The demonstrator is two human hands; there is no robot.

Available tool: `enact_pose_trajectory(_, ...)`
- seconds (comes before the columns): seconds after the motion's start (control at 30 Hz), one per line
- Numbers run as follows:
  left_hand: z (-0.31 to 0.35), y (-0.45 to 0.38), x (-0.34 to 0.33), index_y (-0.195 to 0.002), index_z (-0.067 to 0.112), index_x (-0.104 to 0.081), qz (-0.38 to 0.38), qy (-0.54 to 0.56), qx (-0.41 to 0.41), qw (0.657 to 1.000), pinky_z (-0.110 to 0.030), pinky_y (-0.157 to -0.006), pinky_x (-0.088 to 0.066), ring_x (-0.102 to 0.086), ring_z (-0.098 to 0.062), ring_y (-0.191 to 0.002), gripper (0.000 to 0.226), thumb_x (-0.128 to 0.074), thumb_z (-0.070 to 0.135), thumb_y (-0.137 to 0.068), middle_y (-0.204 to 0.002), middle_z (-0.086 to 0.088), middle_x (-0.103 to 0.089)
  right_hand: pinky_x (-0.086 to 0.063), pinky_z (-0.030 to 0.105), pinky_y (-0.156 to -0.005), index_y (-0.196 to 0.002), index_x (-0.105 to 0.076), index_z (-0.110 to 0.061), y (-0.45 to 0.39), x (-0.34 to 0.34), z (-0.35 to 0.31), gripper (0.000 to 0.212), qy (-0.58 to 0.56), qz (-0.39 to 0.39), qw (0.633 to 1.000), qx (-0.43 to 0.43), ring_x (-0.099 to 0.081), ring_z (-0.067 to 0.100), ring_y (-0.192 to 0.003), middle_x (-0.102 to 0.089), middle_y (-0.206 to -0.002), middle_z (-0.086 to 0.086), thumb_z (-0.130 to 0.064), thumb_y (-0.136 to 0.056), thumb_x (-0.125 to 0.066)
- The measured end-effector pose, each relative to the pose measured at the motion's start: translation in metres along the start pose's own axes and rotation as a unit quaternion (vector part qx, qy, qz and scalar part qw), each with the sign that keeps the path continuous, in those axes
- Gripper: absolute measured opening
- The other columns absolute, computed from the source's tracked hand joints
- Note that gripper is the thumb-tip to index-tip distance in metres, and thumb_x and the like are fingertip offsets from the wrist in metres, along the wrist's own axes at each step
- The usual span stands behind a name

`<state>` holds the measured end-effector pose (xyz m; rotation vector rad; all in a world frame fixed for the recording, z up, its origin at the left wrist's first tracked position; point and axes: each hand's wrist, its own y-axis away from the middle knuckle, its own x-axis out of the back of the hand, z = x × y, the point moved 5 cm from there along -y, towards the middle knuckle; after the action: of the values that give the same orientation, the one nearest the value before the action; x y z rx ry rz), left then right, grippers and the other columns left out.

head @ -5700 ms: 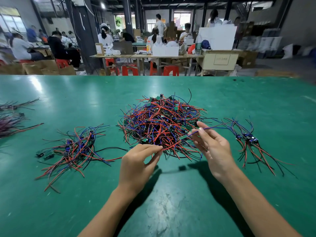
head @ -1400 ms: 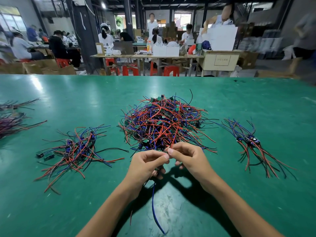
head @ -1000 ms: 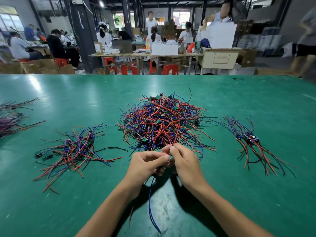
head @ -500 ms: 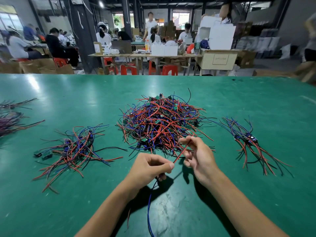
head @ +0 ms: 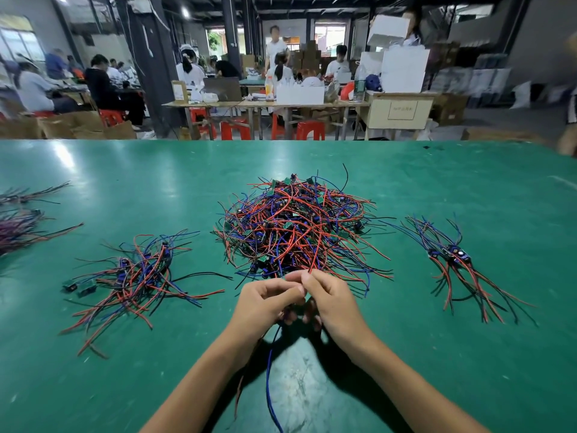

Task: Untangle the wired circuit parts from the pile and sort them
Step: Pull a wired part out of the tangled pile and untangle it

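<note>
A big tangled pile of red, blue and black wired circuit parts (head: 296, 226) lies in the middle of the green table (head: 468, 354). A sorted bunch (head: 137, 273) lies to its left and a smaller bunch (head: 452, 260) to its right. My left hand (head: 265, 304) grips a wired part just in front of the pile; its blue wire (head: 270, 385) hangs down toward me. My right hand (head: 331, 300) meets the left one fingertip to fingertip and pinches a red wire (head: 315, 254) that rises toward the pile. The part's board is hidden inside my hands.
Dark wire bundles (head: 18, 226) lie at the table's far left edge. Beyond the far table edge, people sit and stand at work tables with red stools (head: 231, 129) and cardboard boxes (head: 399, 110).
Half a second ago my hands were apart with a red wire stretched between them. Now the right hand has come back to the left, fingertips together at the pile's near edge.
</note>
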<state>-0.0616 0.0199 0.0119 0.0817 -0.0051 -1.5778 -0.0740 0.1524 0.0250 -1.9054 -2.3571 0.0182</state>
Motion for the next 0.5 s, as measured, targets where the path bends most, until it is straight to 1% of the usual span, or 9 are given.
enact_pose_trajectory(0.03, -0.0006, -0.0005, 0.0005, -0.085, 0.015, -0.082, 0.002, 0.005, 0.001, 1.000, -0.022, -0.060, -0.053, -0.065, -0.020, -0.067, 0.007, -0.075, 0.013, -0.086, -0.084, -0.016, -0.076, -0.039, 0.019, -0.040, -0.101, -0.074, -0.017, 0.0009, -0.0021, -0.0003, 0.030, 0.017, 0.003, 1.000, 0.010, -0.057, 0.013, -0.049, -0.070, -0.069, -0.001, -0.022, -0.107, -0.045)
enact_pose_trajectory(0.1, -0.0010, -0.0012, 0.0005, -0.088, 0.013, -0.082, -0.006, 0.022, 0.004, 1.000, -0.023, -0.060, -0.053, -0.066, -0.021, -0.066, 0.007, -0.075, 0.014, -0.086, -0.083, -0.015, -0.075, -0.039, 0.020, -0.041, -0.101, -0.074, -0.019, 0.0014, -0.0020, -0.0010, 0.030, 0.022, 0.010, 1.000, 0.015, -0.059, 0.015, -0.052, -0.069, -0.069, -0.001, -0.022, -0.108, -0.044)
enact_pose_trajectory(0.17, -0.0010, -0.0015, -0.0011, -0.091, 0.011, -0.081, -0.021, 0.028, 0.004, 0.999, -0.024, -0.061, -0.053, -0.068, -0.021, -0.067, 0.009, -0.076, 0.017, -0.086, -0.084, -0.014, -0.076, -0.043, 0.020, -0.044, -0.100, -0.074, -0.019, 0.0009, 0.0023, -0.0024, 0.031, 0.026, 0.019, 0.999, 0.024, -0.062, 0.016, -0.057, -0.072, -0.077, 0.002, -0.022, -0.108, -0.045)
enact_pose_trajectory(0.23, -0.0012, -0.0016, -0.0024, -0.091, 0.011, -0.081, -0.024, 0.020, -0.001, 1.000, -0.025, -0.061, -0.051, -0.067, -0.020, -0.066, 0.011, -0.076, 0.019, -0.086, -0.082, -0.013, -0.076, -0.048, 0.020, -0.051, -0.097, -0.075, -0.019, 0.0001, 0.0048, -0.0031, 0.032, 0.028, 0.021, 0.999, 0.035, -0.065, 0.014, -0.063, -0.074, -0.084, -0.001, -0.019, -0.107, -0.045)
enact_pose_trajectory(0.27, -0.0017, -0.0017, -0.0026, -0.090, 0.011, -0.081, -0.021, 0.018, -0.005, 1.000, -0.024, -0.059, -0.050, -0.065, -0.019, -0.063, 0.010, -0.075, 0.018, -0.086, -0.078, -0.011, -0.074, -0.047, 0.019, -0.051, -0.096, -0.075, -0.020, -0.0005, 0.0046, -0.0022, 0.032, 0.031, 0.019, 0.999, 0.033, -0.064, 0.014, -0.062, -0.074, -0.083, -0.002, -0.017, -0.106, -0.044)
enact_pose_trajectory(0.37, -0.0039, -0.0030, -0.0022, -0.084, 0.010, -0.081, -0.006, 0.029, -0.008, 1.000, -0.022, -0.054, -0.046, -0.061, -0.021, -0.058, 0.009, -0.073, 0.011, -0.088, -0.069, -0.009, -0.069, -0.040, 0.017, -0.045, -0.096, -0.073, -0.021, -0.0024, 0.0019, 0.0035, 0.033, 0.038, 0.015, 0.999, 0.017, -0.060, 0.014, -0.053, -0.070, -0.076, -0.005, -0.013, -0.105, -0.043)
enact_pose_trajectory(0.43, -0.0036, -0.0034, -0.0019, -0.084, 0.010, -0.081, -0.006, 0.033, -0.008, 0.999, -0.021, -0.053, -0.047, -0.062, -0.021, -0.058, 0.009, -0.073, 0.010, -0.088, -0.070, -0.008, -0.070, -0.041, 0.015, -0.045, -0.096, -0.073, -0.020, -0.0025, 0.0015, 0.0043, 0.032, 0.033, 0.017, 0.999, 0.021, -0.060, 0.010, -0.054, -0.070, -0.077, -0.005, -0.012, -0.105, -0.043)
enact_pose_trajectory(0.5, -0.0003, -0.0027, -0.0026, -0.085, 0.009, -0.081, -0.020, 0.026, -0.016, 0.999, -0.021, -0.054, -0.048, -0.063, -0.018, -0.058, 0.008, -0.074, 0.013, -0.087, -0.073, -0.007, -0.073, -0.044, 0.016, -0.047, -0.092, -0.073, -0.021, -0.0016, 0.0026, 0.0031, 0.034, 0.036, 0.027, 0.998, 0.033, -0.061, 0.006, -0.056, -0.071, -0.079, -0.006, -0.012, -0.105, -0.043)
